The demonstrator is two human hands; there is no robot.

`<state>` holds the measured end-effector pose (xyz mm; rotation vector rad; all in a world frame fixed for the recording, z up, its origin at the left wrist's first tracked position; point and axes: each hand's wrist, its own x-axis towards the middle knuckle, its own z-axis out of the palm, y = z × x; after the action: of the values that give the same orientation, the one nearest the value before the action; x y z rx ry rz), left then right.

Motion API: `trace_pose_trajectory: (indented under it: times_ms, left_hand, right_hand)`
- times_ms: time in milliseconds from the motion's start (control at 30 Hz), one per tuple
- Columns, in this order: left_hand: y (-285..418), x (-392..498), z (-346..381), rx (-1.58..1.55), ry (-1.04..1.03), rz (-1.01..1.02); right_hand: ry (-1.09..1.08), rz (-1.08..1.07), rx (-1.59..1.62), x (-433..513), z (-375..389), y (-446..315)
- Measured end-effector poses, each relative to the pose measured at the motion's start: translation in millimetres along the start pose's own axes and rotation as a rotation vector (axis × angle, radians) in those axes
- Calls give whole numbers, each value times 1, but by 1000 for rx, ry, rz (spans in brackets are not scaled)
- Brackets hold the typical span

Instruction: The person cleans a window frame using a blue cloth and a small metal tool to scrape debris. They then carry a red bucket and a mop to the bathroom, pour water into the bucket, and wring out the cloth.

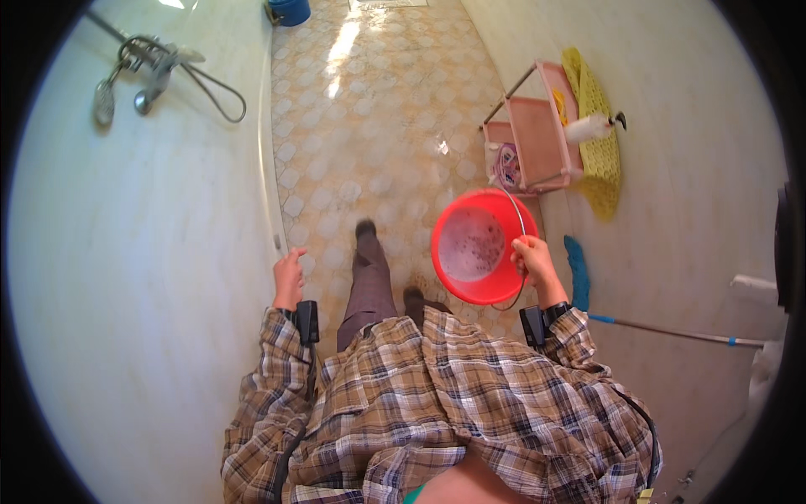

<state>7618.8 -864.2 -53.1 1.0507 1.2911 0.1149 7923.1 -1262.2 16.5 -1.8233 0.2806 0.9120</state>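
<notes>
My right hand (534,257) grips the wire handle (517,211) of a red plastic bucket (524,217). Foamy, soapy liquid (471,242) fills its lower part, and the bucket hangs in front of my right side. On the other side, my left hand (290,274) hangs near the left wall, holding nothing I can make out. Its fingers look partly curled, and some are hidden from this angle.
A pink shelf rack (540,142) stands by the right wall, with a white pump bottle (589,129) and a yellow mesh cloth (595,145). A mop pole (667,331) leans at right. A shower mixer (151,60) juts from the left wall; a blue bucket (289,11) stands ahead on the tiled floor (378,126).
</notes>
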Motion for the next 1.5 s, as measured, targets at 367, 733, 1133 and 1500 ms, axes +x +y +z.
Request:
trace_pose_trajectory:
  times_ms: [367, 733, 1133, 1500]
  left_hand:
    - [160, 309, 256, 13, -371, -110]
    - [326, 485, 372, -36, -314, -176]
    - [460, 715, 423, -139, -242, -352]
    - [512, 980, 376, -416, -151, -559]
  right_hand:
    - [11, -376, -71, 85, 81, -427]
    - [-108, -379, -25, 346, 76, -634]
    - [-89, -691, -513, 613, 261, -775]
    - [-73, -538, -600, 892, 455, -771]
